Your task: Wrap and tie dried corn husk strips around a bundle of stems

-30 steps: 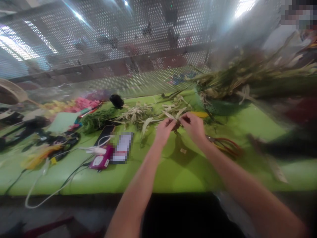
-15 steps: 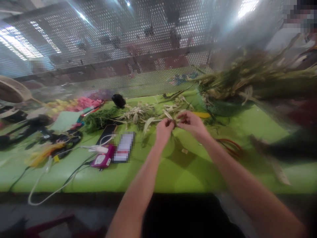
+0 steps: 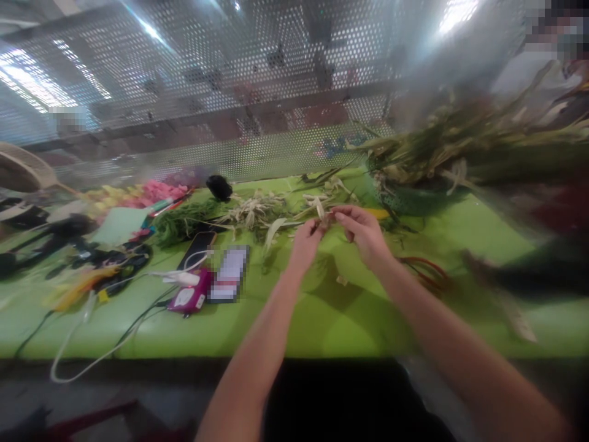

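Note:
Both my hands meet over the green table (image 3: pixel 331 319), just in front of a scatter of pale dried leaves (image 3: pixel 257 215). My left hand (image 3: pixel 306 242) is closed, pinching a small piece of dried plant (image 3: pixel 322 215) at its lower end. My right hand (image 3: pixel 363 230) is closed too, its fingertips pinching the same piece from the right. The piece is small and blurred, so its shape is unclear.
A big bundle of green and dry stalks (image 3: pixel 469 147) lies in a green basket (image 3: pixel 414 196) at the back right. Red-handled scissors (image 3: pixel 426 270) lie right of my hands. Phones (image 3: pixel 216 273), cables, black tools and pink and yellow flowers (image 3: pixel 138 193) crowd the left. A perforated metal wall stands behind.
My hands have lifted slightly and shifted toward the leaves at the back, still pinching the small plant piece together. The scissors show more beside my right forearm.

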Motion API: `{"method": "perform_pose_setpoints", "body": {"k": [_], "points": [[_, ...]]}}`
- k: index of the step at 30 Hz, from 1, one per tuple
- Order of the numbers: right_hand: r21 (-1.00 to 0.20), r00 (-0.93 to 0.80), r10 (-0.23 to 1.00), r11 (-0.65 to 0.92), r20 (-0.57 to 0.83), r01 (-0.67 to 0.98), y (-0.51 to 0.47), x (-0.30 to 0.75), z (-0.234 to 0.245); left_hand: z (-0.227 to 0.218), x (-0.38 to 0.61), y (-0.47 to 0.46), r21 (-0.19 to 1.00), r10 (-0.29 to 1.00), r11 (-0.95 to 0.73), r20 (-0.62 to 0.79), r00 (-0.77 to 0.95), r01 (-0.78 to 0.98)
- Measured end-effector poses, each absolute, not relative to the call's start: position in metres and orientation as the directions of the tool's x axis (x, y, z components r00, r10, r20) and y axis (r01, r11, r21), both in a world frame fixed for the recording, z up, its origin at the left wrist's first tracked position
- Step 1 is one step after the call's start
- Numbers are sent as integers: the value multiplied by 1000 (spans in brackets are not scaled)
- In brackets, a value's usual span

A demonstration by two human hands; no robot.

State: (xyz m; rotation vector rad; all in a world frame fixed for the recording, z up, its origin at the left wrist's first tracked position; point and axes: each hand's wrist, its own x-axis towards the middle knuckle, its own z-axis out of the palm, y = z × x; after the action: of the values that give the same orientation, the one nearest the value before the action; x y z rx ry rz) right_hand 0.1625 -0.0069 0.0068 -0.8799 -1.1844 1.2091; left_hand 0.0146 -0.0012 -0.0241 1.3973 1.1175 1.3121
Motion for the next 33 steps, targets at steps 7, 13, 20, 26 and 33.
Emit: {"method": "perform_pose_setpoints", "body": {"k": [7,13,20,26,33], "points": [[-974,22,974,226,225,-34,0,167,0,-26,12,1,990,992,-113,109,-61,-81],[-953,24,962,266,272,145,9,165,-14,-25,13,1,989,993,-110,105,-59,-95],[-711,-122,778,616,616,339,-2,164,-9,-22,13,0,941,984,-160,175,-24,298],[-718,-109,804,575,584,392,0,167,-10,-17,15,-7,857,955,-296,281,98,421],[-964,66,963,256,261,75,12,167,-13,-15,17,-10,921,954,-292,262,145,259]]}}
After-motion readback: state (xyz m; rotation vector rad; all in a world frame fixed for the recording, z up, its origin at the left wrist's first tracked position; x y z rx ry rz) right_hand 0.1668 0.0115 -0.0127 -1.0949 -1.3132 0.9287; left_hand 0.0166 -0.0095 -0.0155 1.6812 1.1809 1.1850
